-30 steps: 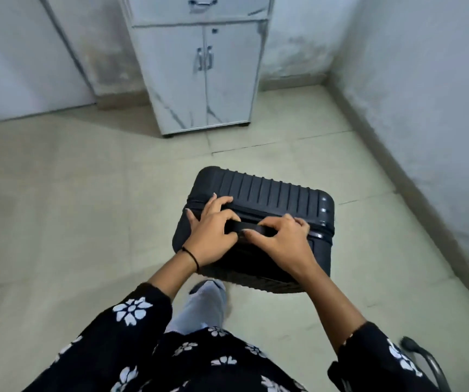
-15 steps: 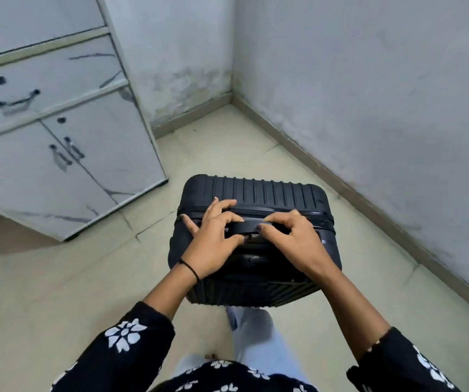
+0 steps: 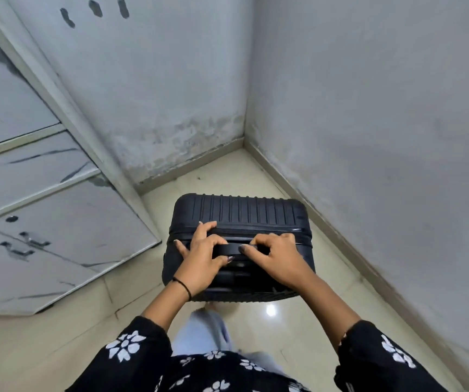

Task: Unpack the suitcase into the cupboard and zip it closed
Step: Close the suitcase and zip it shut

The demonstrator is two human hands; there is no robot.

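A black ribbed hard-shell suitcase (image 3: 241, 212) hangs closed in front of me, above the floor near the room's corner. Both my hands grip its top handle (image 3: 226, 249). My left hand (image 3: 199, 258) wraps the handle's left end, with a black band on the wrist. My right hand (image 3: 277, 257) curls round the right end. The white marbled cupboard (image 3: 58, 222) stands at the left with its doors and drawers shut.
Grey walls meet in a corner (image 3: 244, 140) just beyond the suitcase, and the right wall (image 3: 383, 137) runs close alongside. The beige tiled floor (image 3: 44, 343) lies open to the lower left. My leg (image 3: 205, 332) is below the suitcase.
I have carried the suitcase forward and to the right. The cupboard slid from ahead to my left, and the wall corner came close. Both hands kept their grip on the handle.
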